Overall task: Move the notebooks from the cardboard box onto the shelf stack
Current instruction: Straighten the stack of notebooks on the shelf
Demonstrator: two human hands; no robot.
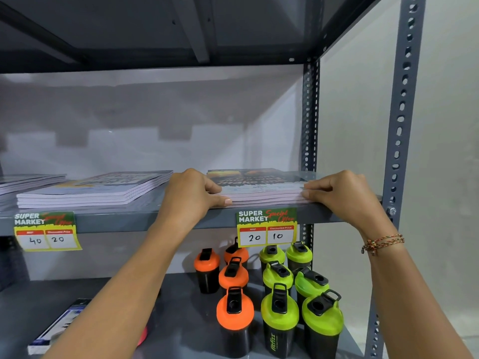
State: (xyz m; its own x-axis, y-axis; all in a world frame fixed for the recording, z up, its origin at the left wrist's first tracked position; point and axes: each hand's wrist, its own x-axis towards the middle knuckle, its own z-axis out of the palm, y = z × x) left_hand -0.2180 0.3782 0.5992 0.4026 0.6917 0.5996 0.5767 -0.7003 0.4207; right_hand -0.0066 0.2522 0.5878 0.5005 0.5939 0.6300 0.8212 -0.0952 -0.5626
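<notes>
grey shelf (124, 221) | tag (267, 228) "super market, mrp 20" | both hands' grip clasps notebook stack (261, 191): left hand (193, 194), right hand (346, 193)

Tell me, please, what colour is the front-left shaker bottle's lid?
Orange lid, black flip cap; head view.

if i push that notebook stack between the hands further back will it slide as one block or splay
The notebook stack will probably shear: several thin separate books with glossy-looking covers. The left hand and right hand at its two ends should help keep it square. Soft covers likely flex if lifted.

Both arms reach forward, left hand (190, 193) and right hand (344, 195) palm-down, fingers (315, 186) curled inward.
</notes>
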